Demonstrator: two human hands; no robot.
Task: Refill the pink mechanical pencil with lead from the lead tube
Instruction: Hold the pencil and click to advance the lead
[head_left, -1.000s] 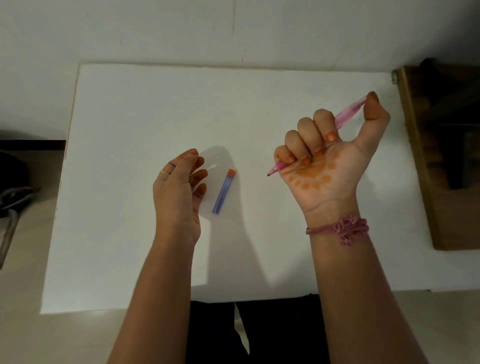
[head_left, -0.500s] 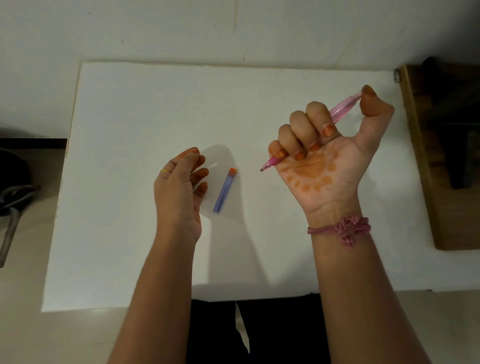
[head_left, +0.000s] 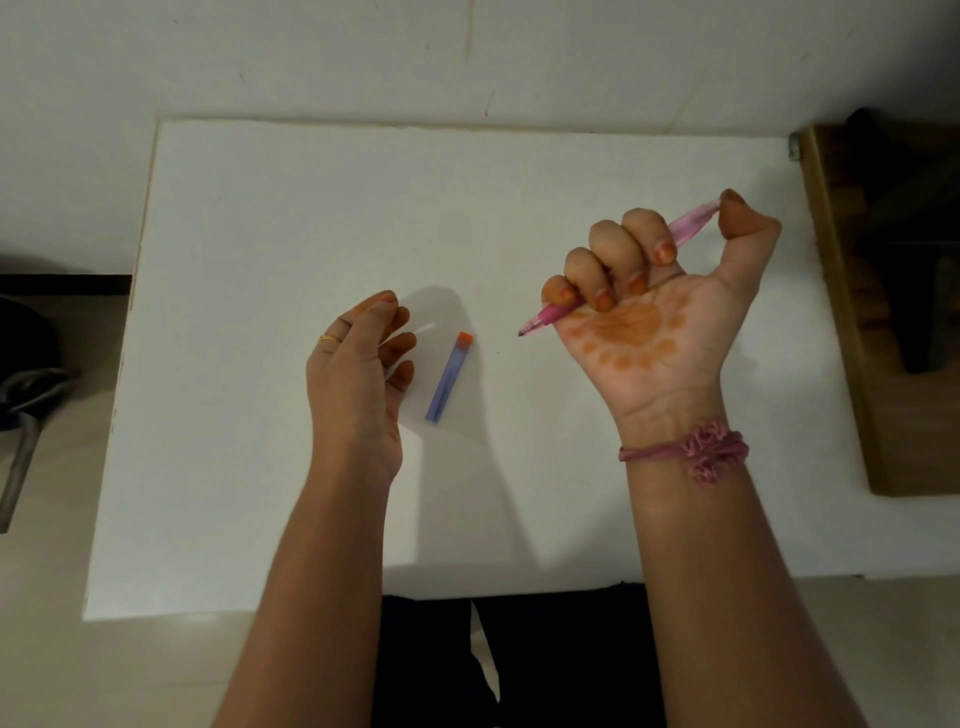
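My right hand (head_left: 657, 306) is raised above the white table (head_left: 311, 208), palm toward me, fist closed around the pink mechanical pencil (head_left: 688, 230). The pencil's tip points down-left and my thumb rests on its top end. The lead tube (head_left: 449, 383), blue with an orange cap, lies flat on the table between my hands. My left hand (head_left: 363, 374) hovers just left of the tube, fingers loosely curled and apart, holding nothing.
A wooden piece of furniture (head_left: 883, 312) stands against the table's right edge. A dark object with a metal part (head_left: 26, 405) sits on the floor to the left. A white wall lies behind the table, and my dark-clothed lap (head_left: 498, 660) is at the front edge.
My right hand with the pencil rose slightly and tilted, then settled; the thumb stays pressed on the pencil's top. The left hand and lead tube have barely moved.
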